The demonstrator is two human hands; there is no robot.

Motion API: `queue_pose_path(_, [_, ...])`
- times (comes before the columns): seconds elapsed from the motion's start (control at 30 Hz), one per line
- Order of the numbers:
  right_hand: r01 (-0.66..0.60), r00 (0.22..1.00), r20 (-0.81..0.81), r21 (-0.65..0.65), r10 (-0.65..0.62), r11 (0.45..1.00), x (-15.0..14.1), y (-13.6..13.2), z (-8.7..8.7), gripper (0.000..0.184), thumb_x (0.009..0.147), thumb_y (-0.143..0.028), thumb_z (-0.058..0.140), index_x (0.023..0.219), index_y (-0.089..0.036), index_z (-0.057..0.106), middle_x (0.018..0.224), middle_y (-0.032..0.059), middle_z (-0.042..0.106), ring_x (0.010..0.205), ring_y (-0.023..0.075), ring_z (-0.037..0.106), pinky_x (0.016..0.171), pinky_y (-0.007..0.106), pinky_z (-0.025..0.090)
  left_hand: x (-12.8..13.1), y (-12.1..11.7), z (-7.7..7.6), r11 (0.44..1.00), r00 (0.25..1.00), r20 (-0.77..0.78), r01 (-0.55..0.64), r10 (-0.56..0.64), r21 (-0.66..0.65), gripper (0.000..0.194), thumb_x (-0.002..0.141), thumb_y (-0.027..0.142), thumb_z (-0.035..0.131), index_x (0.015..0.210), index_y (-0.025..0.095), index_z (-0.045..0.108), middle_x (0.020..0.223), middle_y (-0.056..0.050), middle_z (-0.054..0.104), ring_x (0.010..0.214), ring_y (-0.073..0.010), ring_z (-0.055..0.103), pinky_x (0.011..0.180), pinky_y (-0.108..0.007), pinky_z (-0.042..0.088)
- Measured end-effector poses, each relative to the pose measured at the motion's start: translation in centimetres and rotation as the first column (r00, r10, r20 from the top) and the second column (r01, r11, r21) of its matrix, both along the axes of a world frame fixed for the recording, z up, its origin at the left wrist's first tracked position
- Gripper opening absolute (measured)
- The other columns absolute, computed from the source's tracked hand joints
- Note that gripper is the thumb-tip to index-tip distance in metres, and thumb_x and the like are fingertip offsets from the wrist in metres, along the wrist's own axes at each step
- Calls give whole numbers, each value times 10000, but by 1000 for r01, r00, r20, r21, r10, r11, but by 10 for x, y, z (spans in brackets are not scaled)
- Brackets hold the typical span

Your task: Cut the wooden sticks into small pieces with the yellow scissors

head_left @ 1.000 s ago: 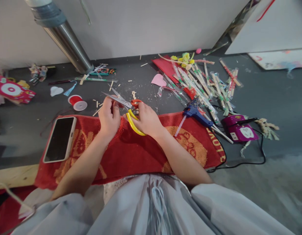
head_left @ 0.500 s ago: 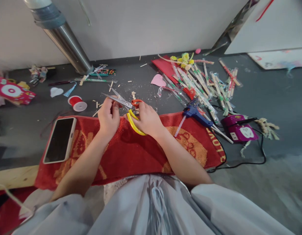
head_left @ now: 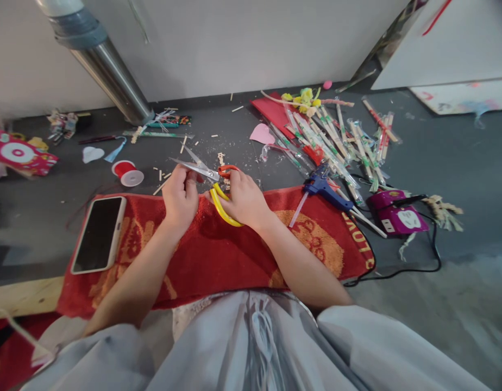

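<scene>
Right grip: the person's right grip (head_left: 249, 201) is closed around the handles of the metal scissors (head_left: 210, 175), which have one yellow loop and one orange loop.
Scissors: between the two grips, blades spread apart and pointing left, the lower blade passing over the fingers of the left grip (head_left: 180, 196).
Left grip: fingers curled in with the thumb close against them; whether anything is pinched there cannot be told.
Under the grips: a red towel (head_left: 230, 260) with orange patterns, laid along the near edge of the dark grey counter (head_left: 218, 111).
Left of the left grip: a black-screened phone (head_left: 98, 234) in a pale case, on the towel; beyond it, a spool of red thread (head_left: 129, 174) and a white paper heart (head_left: 93, 154).
Beyond the grips: small pale cut pieces (head_left: 221, 158) and crumbs, and a pink paper heart (head_left: 262, 134) farther right.
Right of the right grip: a blue glue gun (head_left: 325, 189) with a translucent stick, partly over the towel, near a heap of plastic-wrapped sticks (head_left: 330, 138); farther right, a purple box (head_left: 397, 213) with a black cable.
</scene>
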State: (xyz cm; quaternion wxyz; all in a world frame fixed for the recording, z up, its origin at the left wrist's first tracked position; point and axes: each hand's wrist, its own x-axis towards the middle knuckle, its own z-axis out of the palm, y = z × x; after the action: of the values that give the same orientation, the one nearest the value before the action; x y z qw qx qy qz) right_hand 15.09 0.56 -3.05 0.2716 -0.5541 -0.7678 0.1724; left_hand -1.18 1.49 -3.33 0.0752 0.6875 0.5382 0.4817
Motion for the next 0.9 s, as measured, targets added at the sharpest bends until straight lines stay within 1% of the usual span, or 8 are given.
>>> queue_pose_path(0.17, [-16,1000,-5,-8,16,1000,0,-1,1,618,895,-666,441,1115,-97,535,1119,222,654,1073,333,620,963,473,456,1,-1,1,1000,999,-32,-20,20,18,265,966,376,432,830,204,583,736,-4,614,659,-132,586,701,-283,498])
queue_pose_path(0.37, [10,997,80,-149,2,989,-2,-1,11,579,908,-597,489,1142,-70,547,1100,214,680,1034,325,657,934,440,476,2,-1,1,1000,998,-54,-19,19,-9,275,973,380,413,835,203,571,728,-2,620,643,-129,581,703,-277,488])
queue_pose_path(0.5, [46,992,123,-228,-18,973,-3,-3,20,545,914,-556,504,1164,-75,557,1119,192,691,1031,317,673,905,411,489,3,-2,4,997,993,-103,-63,59,-37,284,979,386,387,842,203,554,746,-9,627,670,-140,593,708,-285,477])
queue_pose_path(0.63, [63,993,110,-257,-35,964,-4,-5,25,570,909,-571,509,1220,-95,550,1132,170,697,1048,303,677,892,384,494,2,-1,2,996,986,-153,-80,72,-49,284,987,391,351,891,207,545,783,-29,634,707,-163,610,724,-319,484])
queue_pose_path(0.7, [63,995,95,-270,-38,961,-4,-5,25,579,907,-588,503,1217,-102,555,1134,165,698,1057,307,675,885,381,496,1,-2,0,996,978,-188,-90,88,0,264,980,380,353,969,198,544,872,-72,642,790,-204,628,770,-377,497])
queue_pose_path(0.8, [80,996,67,-291,-63,953,-3,-2,25,559,906,-611,487,1153,-118,580,1109,160,706,1030,307,683,849,369,498,2,-7,0,984,971,-212,-75,109,161,267,942,370,443,1131,192,508,1127,-168,596,1067,-298,591,947,-520,444])
queue_pose_path(0.83, [91,995,53,-301,-79,949,-2,0,26,546,907,-620,479,1118,-129,589,1088,157,711,1011,304,688,831,361,497,2,-10,0,975,971,-219,-48,96,216,282,926,364,480,1158,206,493,1178,-178,568,1132,-317,559,996,-556,403])
queue_pose_path(0.9, [113,993,17,-333,-114,936,1,3,27,527,905,-647,457,1032,-156,602,1025,147,722,968,296,695,794,347,490,5,-16,2,954,971,-236,48,25,296,288,899,356,534,1160,246,484,1172,-160,555,1150,-325,535,1029,-585,353])
